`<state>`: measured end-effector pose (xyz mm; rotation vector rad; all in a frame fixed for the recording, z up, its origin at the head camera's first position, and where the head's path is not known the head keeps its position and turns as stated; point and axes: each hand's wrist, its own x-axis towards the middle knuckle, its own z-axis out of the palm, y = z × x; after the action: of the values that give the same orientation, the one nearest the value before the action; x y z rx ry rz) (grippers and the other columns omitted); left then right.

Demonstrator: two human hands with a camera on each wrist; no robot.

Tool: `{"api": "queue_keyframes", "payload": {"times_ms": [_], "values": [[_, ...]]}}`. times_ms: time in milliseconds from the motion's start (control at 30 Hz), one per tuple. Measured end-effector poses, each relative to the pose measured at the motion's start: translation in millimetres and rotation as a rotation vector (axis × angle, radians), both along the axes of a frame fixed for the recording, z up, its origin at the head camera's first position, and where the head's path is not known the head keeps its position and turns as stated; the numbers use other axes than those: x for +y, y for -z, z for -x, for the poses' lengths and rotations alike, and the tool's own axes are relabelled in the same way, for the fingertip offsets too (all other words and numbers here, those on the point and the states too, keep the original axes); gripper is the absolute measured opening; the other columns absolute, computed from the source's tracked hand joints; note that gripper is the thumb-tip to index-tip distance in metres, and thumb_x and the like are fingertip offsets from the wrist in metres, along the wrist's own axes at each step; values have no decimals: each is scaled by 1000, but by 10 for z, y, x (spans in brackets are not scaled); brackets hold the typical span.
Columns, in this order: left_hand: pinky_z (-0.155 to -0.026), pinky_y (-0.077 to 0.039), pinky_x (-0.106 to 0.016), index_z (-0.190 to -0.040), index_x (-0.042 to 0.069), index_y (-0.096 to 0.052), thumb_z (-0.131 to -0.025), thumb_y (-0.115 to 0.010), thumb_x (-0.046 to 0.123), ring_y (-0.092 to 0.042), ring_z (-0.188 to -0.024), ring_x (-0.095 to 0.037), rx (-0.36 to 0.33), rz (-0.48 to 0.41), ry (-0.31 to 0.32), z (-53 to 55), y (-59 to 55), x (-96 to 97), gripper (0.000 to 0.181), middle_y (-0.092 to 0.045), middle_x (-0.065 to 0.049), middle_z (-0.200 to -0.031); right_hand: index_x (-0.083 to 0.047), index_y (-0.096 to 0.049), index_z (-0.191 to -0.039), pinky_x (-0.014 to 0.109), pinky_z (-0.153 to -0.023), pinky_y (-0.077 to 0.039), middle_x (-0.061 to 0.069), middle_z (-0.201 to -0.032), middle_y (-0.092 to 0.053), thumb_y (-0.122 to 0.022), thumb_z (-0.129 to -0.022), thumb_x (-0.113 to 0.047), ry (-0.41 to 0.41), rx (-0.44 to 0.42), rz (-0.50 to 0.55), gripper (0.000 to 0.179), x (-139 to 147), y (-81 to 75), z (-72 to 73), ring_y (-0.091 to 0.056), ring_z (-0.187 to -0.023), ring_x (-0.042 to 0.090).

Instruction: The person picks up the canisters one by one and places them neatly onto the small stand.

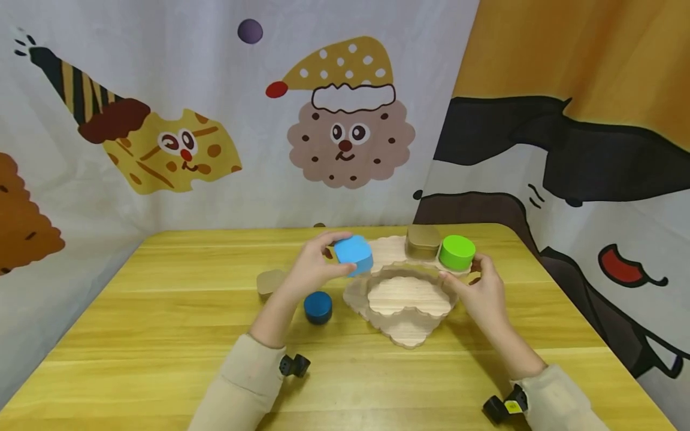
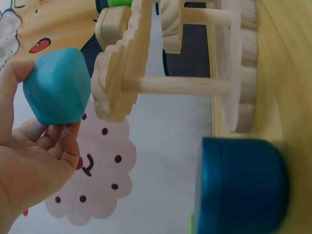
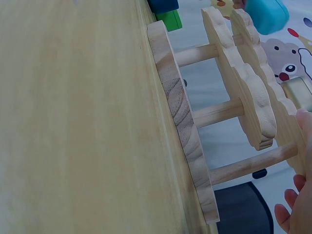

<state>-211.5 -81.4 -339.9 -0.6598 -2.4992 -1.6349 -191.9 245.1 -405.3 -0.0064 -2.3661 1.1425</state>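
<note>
My left hand pinches a light blue rounded-square tin between thumb and fingers. The tin hangs in the air at the left end of the top shelf of a tiered wooden stand; a narrow gap to the shelf shows in the left wrist view. On that shelf sit a gold rounded-square tin and, at its right end, a bright green round tin. My right hand grips the shelf's right edge, thumb above and fingers curled below, close to the green tin.
Left of the stand, a dark blue round tin and a beige tin stand on the wooden table. A green block-like thing shows beyond the stand in the right wrist view. Behind hangs a printed curtain.
</note>
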Motion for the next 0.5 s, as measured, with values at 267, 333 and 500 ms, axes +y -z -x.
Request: {"api": "queue_keyframes", "payload": {"times_ms": [267, 333, 500], "values": [[-75, -45, -35, -129, 8, -60, -78, -80, 14, -51, -94, -24, 24, 2, 57, 128, -89, 226, 55, -57, -4, -123, 2, -50, -120, 20, -58, -39, 12, -100, -54, -82, -77, -29, 16, 1, -11, 62, 13, 12, -6, -46, -74, 19], [-73, -45, -34, -130, 8, -59, -78, -79, 14, -51, -93, -27, 24, 11, 74, 160, -105, 268, 56, -57, -5, -122, 1, -50, -120, 20, -58, -39, 12, -101, -54, -82, -77, -30, 12, 0, -9, 62, 12, 13, -5, -47, -75, 20], [-69, -47, -31, -131, 8, -58, -79, -78, 16, -53, -88, -26, -6, 43, 94, 253, -123, 355, 57, -57, -5, -120, 2, -50, -121, 19, -59, -38, 13, -101, -54, -82, -77, -28, -5, 11, 4, 62, 7, 12, 0, -48, -79, 25]]}}
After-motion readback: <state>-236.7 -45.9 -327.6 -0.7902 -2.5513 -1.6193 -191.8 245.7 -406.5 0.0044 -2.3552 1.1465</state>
